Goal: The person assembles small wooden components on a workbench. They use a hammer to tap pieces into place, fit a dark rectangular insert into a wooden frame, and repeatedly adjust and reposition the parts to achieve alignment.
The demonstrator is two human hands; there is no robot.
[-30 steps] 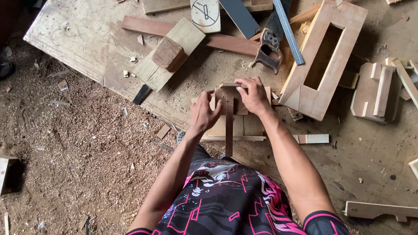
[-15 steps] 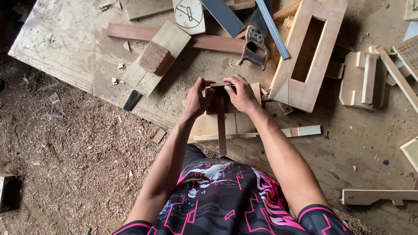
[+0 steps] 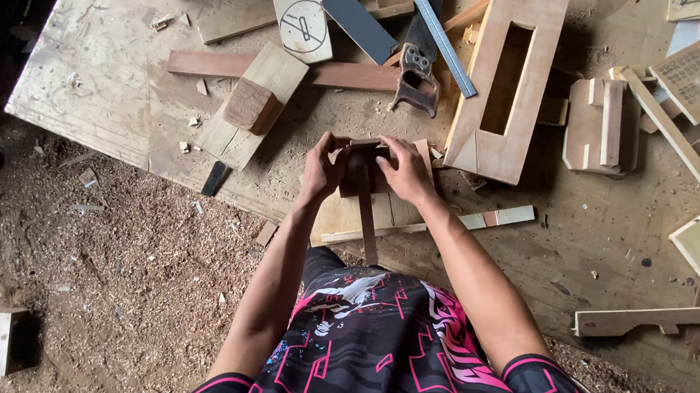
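We see a small dark wooden block (image 3: 366,169) held at the near edge of the plywood work board (image 3: 112,81), about mid-scene, with a thin dark strip (image 3: 367,222) hanging from it toward the person's lap. The left hand (image 3: 323,168) grips the block's left side, fingers curled and pressed together against it; the right hand (image 3: 405,172) clasps the right side and top, thumb and fingers closed around the wood. Both hands touch the block — neither is spread flat.

Just beneath the hands lies a pale flat board (image 3: 365,214), and a light slat (image 3: 479,222) runs off to the right from it. Farther off, just beyond the hands, a handsaw (image 3: 418,74) lies with its dark handle nearest us, and a metal ruler (image 3: 443,39) crosses it at a slant. To the right stands a long wooden frame with a slot (image 3: 485,140) cut through it. To the left, a reddish chunk (image 3: 252,106) sits on a pale plank (image 3: 248,128), with a long reddish batten (image 3: 211,64) behind — sawdust covers the ground (image 3: 97,285) nearer us.
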